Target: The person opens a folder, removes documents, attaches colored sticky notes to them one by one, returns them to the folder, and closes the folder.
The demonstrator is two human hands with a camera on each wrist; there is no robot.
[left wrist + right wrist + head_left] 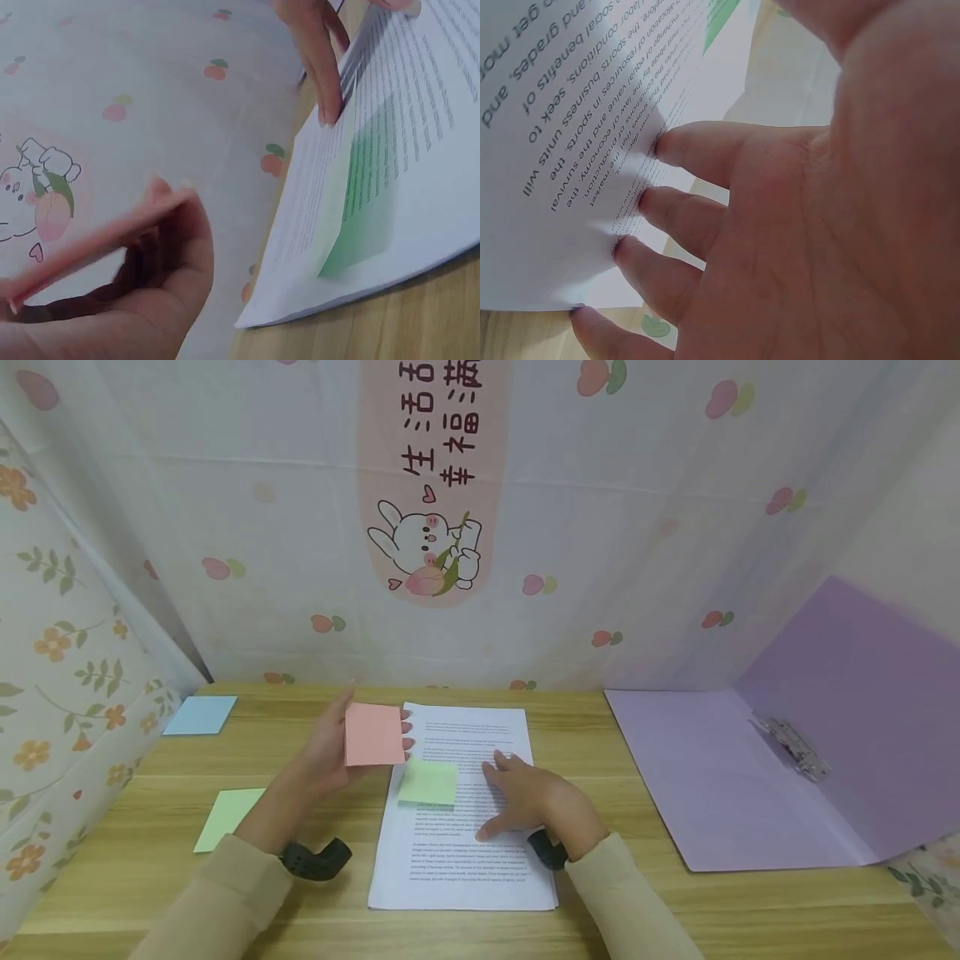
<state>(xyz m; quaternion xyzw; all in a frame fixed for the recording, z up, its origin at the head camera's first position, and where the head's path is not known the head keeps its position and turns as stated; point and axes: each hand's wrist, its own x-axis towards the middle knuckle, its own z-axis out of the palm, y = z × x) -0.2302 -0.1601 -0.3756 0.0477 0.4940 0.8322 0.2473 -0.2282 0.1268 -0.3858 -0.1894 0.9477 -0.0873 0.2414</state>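
A pad of pink sticky notes (375,735) is gripped in my left hand (324,758), whose fingertips show past its right edge. It is raised above the table, just left of a stack of printed sheets (480,881). A green sticky note (427,782) is on the top sheet, left of its middle; in the left wrist view this green note (367,195) stands partly lifted off the page. My right hand (536,802) is over the right side of the stack. In the right wrist view its spread fingers (694,154) touch the printed page, and nothing is held.
Blue sticky notes (201,715) lie at the table's back left corner. More green sticky notes (225,817) lie beside my left forearm, partly covered by it. On the right an open purple folder (697,777) with a metal clip (791,747) reaches the table's edge. A printed curtain (600,527) hangs behind.
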